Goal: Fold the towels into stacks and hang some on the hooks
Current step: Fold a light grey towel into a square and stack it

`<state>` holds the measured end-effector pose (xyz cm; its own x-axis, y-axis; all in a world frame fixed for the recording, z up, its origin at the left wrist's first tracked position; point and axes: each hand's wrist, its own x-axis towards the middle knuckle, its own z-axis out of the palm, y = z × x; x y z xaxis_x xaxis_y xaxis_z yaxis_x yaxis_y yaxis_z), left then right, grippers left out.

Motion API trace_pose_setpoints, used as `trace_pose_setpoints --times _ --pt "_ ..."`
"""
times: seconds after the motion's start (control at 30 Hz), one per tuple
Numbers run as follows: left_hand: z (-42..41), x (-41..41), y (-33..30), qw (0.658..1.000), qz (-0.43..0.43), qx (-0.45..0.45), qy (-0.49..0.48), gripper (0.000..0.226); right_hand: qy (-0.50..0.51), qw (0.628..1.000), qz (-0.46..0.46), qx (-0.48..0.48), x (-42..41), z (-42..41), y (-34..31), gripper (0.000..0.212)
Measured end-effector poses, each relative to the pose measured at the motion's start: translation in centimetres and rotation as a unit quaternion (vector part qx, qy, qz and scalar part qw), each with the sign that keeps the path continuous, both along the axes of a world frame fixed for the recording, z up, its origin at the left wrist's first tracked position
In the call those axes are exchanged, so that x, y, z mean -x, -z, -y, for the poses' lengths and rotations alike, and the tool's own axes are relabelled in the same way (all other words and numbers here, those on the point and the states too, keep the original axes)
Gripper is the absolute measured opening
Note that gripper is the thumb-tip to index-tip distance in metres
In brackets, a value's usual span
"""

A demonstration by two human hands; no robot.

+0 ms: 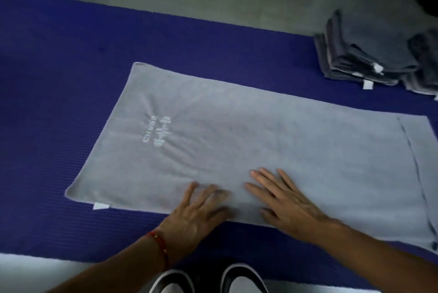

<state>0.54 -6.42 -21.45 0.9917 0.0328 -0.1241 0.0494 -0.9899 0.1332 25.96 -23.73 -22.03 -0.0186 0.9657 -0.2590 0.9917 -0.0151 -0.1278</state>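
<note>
The purple mat [71, 79] lies under everything. Spread flat on it is the grey towel [260, 138], white lettering toward its left end. At the mat's far right corner sits a stack of folded dark towels [360, 55]. My right hand [284, 200] lies flat on the towel's near edge, fingers straight and spread. My left hand [196, 212] presses just beside it, fingers extended, gripping nothing. A red bracelet [161, 243] circles my left wrist.
</note>
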Motion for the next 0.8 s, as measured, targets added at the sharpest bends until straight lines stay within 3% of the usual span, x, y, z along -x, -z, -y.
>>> trace_pose_setpoints --times 0.23,0.4,0.5,0.6,0.67,0.8 --pt "4.9 -8.7 0.2 0.988 0.035 -0.057 0.138 0.031 0.161 0.984 -0.026 0.069 -4.0 11.0 -3.1 0.074" --pt "7.3 -12.3 0.2 0.979 0.049 -0.081 0.178 0.008 0.189 0.981 -0.018 -0.034 -3.8 14.3 -2.4 0.046" --pt "7.8 -12.4 -0.2 0.976 0.076 -0.108 0.171 0.023 0.177 0.979 0.024 -0.095 -3.4 13.9 -1.8 0.029" --pt "8.1 -12.3 -0.3 0.986 0.072 -0.091 0.116 0.009 0.202 0.973 0.028 -0.108 -3.5 12.6 -2.0 0.017" --pt "8.3 -12.3 -0.1 0.995 0.053 -0.054 0.060 0.019 0.236 0.964 0.021 -0.121 -3.7 11.5 -2.4 0.007" --pt "8.2 -12.1 -0.5 0.995 0.052 -0.078 0.037 0.006 0.228 0.967 0.035 -0.106 -4.0 10.5 -1.5 0.011"
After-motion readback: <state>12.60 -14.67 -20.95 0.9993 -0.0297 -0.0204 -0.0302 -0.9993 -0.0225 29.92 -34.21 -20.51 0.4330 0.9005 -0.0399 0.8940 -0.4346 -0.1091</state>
